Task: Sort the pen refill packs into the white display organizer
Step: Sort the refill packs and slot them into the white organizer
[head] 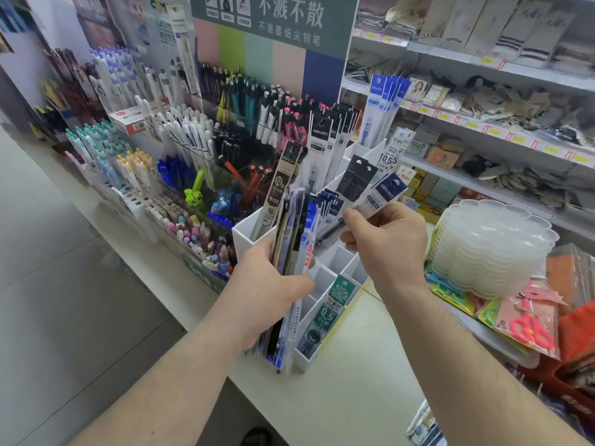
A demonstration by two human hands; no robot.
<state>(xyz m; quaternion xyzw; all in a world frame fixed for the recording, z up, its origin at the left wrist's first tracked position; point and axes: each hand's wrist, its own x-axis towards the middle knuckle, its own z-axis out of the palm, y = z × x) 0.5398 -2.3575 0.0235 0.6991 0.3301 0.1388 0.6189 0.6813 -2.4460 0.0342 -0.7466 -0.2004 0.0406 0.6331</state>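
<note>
Forearms: both reach in from the near edge toward the white counter [363, 375], the nearest things to the viewer.
Counter: it runs from near right to far left, with the pen racks [180, 149] behind it on the left and stacked clear trays [492, 249] to the right.
White display organizer [338, 262]: stands on the counter between the two hands and beyond them, its cells stepping up toward the far right; several near cells look unfilled, the far ones hold upright packs.
Left hand [267, 284]: fingers curled round a thick bundle of refill packs [293, 252], held upright just left of the organizer's near cells, long axis running near-low to far-high.
Right hand [389, 239]: thumb and fingers pinch one blue-topped pack [383, 194] by its lower part, over the organizer's middle.
Blue-topped pack, axis: tilted, top leaning to the far right, lower end hidden in the fingers.
Deciding relation: the open cells lie below and slightly near of the right hand, so I judge the pack must be tipped upright and lowered end first.
Nearer hand: the right one, directly above the cells; the left merely supplies stock.
Green pack [335, 304]: already seated in a near front cell.
</note>
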